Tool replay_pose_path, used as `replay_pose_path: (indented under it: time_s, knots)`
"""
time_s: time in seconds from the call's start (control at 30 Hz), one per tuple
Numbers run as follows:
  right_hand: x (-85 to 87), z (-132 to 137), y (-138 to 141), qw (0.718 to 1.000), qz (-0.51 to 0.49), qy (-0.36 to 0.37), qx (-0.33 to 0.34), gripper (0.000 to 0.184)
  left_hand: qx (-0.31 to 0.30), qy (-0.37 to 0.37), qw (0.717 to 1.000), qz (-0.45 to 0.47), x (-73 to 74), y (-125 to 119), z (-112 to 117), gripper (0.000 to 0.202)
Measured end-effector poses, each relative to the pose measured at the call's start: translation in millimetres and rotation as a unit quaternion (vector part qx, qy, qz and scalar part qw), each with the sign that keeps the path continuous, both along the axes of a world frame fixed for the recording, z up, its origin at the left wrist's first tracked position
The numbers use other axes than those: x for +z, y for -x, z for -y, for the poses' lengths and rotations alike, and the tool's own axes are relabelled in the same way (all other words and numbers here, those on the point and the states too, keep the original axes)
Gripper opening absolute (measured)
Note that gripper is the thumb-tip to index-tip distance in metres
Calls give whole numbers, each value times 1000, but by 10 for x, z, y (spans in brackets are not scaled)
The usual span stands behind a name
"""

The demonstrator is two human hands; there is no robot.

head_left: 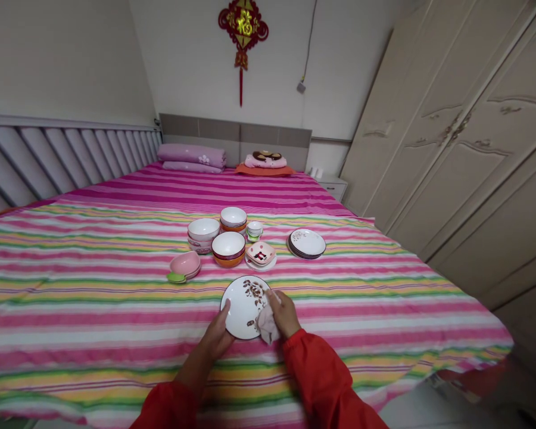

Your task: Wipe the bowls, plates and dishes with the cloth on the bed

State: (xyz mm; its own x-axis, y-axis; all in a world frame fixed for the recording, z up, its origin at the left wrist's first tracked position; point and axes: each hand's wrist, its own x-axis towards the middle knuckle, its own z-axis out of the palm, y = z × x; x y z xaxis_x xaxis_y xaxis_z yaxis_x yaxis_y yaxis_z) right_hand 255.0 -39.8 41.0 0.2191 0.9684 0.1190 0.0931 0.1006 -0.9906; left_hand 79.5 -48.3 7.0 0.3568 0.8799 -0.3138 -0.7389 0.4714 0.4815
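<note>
A white plate with a dark flower pattern lies over the striped bed cover near the front. My left hand grips its lower left rim, fingers closed on the edge. My right hand is closed on a small pale cloth, pressed against the plate's right side. Both sleeves are red.
Behind the plate stand stacked bowls, a pink bowl, a small cup, a square patterned dish and a stack of plates. Pillows lie at the headboard. A wardrobe lines the right side.
</note>
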Motion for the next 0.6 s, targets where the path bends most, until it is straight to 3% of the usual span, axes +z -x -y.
replay_pose_path:
  time_s: [0.1,0.17,0.3,0.4,0.5,0.6]
  knots:
    - [137,-59,-197,990,61,-26,-123,44,2,-10,1000,-11,-37,15,-6,70]
    - [238,-79,-246,985,84,-42,-148,43,-18,-34,999,5,-79,28,-17,67]
    - [259,-61,0,973,195,-126,-13,48,-34,-70,996,45,-139,28,-38,64]
    - [81,0,352,914,362,-151,108,53,-3,-71,997,39,-110,2,-32,62]
    - [-96,85,631,877,441,-132,135,65,-1,-63,997,34,-41,-11,-2,62]
    - [-155,171,719,858,456,-148,185,72,-4,-44,999,19,2,7,34,66]
